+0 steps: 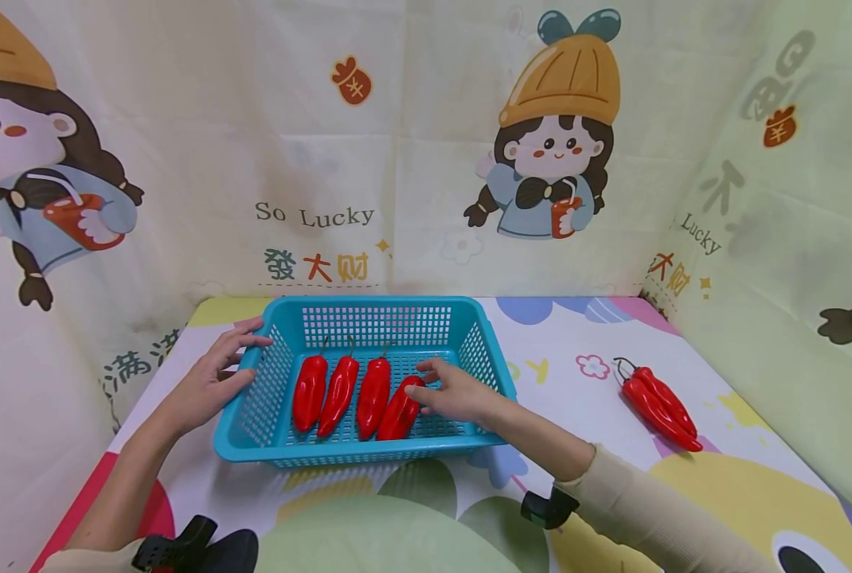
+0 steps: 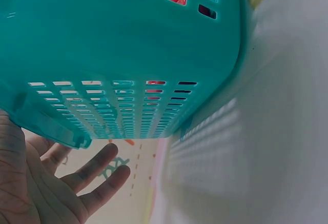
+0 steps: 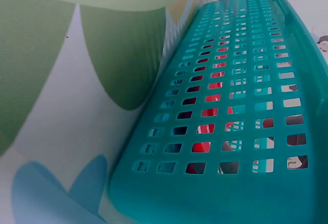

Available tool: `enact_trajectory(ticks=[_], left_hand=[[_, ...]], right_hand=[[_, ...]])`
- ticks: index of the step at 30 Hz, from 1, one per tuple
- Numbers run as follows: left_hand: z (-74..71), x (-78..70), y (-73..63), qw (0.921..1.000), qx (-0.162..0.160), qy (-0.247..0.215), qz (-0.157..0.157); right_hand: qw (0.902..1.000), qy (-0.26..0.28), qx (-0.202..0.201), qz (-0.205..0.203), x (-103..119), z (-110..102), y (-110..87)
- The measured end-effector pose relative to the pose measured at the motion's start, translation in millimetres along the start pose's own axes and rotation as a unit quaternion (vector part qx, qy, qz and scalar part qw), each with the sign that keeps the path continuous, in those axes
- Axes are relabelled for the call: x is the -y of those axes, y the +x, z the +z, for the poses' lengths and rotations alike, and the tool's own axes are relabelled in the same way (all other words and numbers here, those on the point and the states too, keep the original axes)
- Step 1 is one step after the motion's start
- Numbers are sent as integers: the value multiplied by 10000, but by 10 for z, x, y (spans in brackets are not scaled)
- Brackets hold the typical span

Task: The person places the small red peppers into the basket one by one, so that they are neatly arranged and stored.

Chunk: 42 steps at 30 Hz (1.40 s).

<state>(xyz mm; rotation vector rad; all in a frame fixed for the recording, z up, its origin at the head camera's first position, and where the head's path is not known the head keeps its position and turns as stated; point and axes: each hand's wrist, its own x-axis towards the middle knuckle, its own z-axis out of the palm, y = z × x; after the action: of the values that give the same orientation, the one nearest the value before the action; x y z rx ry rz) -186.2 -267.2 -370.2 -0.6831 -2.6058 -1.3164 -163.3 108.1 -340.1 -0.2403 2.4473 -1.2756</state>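
Several glossy red chili peppers (image 1: 374, 398) lie side by side in a turquoise plastic basket (image 1: 365, 452). My right hand (image 1: 462, 395) reaches over the basket's right side. Its thumb and fingers are on the upper end of the rightmost chili pepper (image 1: 400, 410), which leans to the right and is partly hidden by the hand. My left hand (image 1: 214, 378) rests on the left rim with fairly straight fingers. In the left wrist view, two fingers of that hand (image 2: 46, 188) stretch free beside the basket wall (image 2: 123, 44). The right wrist view shows only the basket's perforated side (image 3: 220, 111).
Two more red chili peppers (image 1: 658, 410) lie together on the table to the right of the basket. A patterned cloth (image 1: 533, 509) covers the table. Printed cloth walls (image 1: 412, 159) rise behind it and at both sides.
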Motion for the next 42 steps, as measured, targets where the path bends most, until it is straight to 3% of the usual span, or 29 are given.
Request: enact_trajectory(ticks=[10,17,25,33,42], left_hand=[[-8,2,-3,10000,2,9,-23],[-5,7,-9,10000,20,-47,-43],[13,8,-19,10000,12,-25,-31],[15,0,-4,10000,18,-78,8],[7,-8,-4,10000,24,-63,-21]], right_hand=[[9989,-422,-19,-185,6,-11,11],[9989,-360,2,-314,-1,-17,21],[9961,-337,-557,-599,22,-64,-62],[9844,-526,-1230,-1138,49,-202,-197],[9716,-821,-1739,-1381,-66,-338,-329]])
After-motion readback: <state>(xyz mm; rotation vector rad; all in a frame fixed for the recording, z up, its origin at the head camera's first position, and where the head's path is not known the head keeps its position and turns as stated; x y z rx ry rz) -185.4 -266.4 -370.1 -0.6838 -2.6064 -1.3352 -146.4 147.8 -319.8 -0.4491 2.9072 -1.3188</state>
